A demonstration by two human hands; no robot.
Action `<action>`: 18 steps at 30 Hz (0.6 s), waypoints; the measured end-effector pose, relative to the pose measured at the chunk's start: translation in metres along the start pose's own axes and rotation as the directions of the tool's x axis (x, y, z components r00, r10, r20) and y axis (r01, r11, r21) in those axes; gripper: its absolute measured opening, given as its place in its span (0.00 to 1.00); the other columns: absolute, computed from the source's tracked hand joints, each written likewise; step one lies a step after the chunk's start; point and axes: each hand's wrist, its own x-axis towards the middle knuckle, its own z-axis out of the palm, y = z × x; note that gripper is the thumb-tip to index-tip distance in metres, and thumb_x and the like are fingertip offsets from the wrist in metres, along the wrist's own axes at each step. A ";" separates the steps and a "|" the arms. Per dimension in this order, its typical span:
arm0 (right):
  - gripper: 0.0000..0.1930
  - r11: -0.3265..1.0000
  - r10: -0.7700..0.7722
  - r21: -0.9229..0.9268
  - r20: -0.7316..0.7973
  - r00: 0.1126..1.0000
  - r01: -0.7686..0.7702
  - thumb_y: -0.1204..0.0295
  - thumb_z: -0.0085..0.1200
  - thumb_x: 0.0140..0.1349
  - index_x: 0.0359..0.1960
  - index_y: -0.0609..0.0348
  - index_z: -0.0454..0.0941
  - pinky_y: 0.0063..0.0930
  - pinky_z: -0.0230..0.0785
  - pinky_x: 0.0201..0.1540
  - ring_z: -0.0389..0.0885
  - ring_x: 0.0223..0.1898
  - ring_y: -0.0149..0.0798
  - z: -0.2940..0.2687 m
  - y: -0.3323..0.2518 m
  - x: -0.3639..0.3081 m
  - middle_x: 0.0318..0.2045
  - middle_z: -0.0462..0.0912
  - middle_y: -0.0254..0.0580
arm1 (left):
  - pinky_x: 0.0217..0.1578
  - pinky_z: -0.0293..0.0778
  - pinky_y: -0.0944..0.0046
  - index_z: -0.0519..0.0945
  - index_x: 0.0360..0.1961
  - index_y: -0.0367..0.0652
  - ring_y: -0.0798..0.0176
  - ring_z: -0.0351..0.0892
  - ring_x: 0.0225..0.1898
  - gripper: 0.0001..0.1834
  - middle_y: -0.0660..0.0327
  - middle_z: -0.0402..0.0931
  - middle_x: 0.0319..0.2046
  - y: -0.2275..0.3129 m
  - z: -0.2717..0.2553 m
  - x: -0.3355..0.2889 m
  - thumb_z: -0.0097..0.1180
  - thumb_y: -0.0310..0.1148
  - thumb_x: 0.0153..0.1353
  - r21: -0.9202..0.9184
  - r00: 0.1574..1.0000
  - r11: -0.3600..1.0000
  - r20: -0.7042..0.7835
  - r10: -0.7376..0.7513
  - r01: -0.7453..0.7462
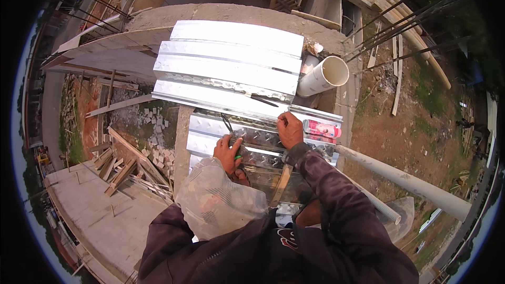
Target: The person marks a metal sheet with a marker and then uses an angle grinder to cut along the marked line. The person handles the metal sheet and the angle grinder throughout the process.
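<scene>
Shiny ribbed metal sheets (226, 63) lie stacked in front of me, with a narrower ribbed piece (202, 142) nearer my body. My left hand (227, 153) is closed at this near piece around a dark tool (226, 122) with a green part by the palm; its kind is unclear. With curled fingers, my right hand (290, 130) rests at the sheet edge; what it pinches, if anything, is hidden. A thin black-handled tool (261, 99) lies across the stack. To the right of my right hand is a pink-and-red container (322, 129) on its side.
A wide white pipe section (326, 76) stands beyond the container. A long pale pipe (405, 176) slants out to the right. Translucent plastic (218, 194) covers my left forearm area. Steel rods (405, 18) jut in at upper right; scrap timber (123, 171) lies lower down at left.
</scene>
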 end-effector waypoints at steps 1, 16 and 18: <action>0.05 1.000 0.009 0.021 -0.050 0.999 -0.008 0.75 0.57 0.62 0.36 0.64 0.78 0.35 0.71 0.32 0.79 0.26 0.37 0.003 0.009 0.003 0.24 0.80 0.44 | 0.61 0.68 0.43 0.71 0.67 0.56 0.35 0.64 0.62 0.42 0.44 0.63 0.63 0.004 0.000 0.000 0.73 0.36 0.48 -0.005 1.000 1.000 0.003 -0.012 0.012; 0.10 0.876 -0.310 -0.377 0.037 0.950 0.301 0.68 0.62 0.60 0.39 0.60 0.81 0.49 0.72 0.41 0.81 0.38 0.56 0.036 0.012 0.041 0.35 0.80 0.51 | 0.56 0.67 0.44 0.74 0.61 0.45 0.41 0.69 0.57 0.32 0.46 0.68 0.57 -0.026 -0.023 0.027 0.69 0.39 0.56 -0.028 0.915 0.999 -0.400 -0.051 0.043; 0.10 0.805 -0.303 -0.503 0.109 0.947 0.315 0.68 0.62 0.60 0.40 0.60 0.81 0.50 0.71 0.43 0.81 0.39 0.56 0.050 0.015 0.053 0.34 0.80 0.50 | 0.57 0.65 0.41 0.74 0.58 0.39 0.39 0.67 0.58 0.28 0.45 0.68 0.56 -0.082 -0.030 0.062 0.65 0.40 0.59 -0.076 0.798 0.977 -0.566 -0.208 0.201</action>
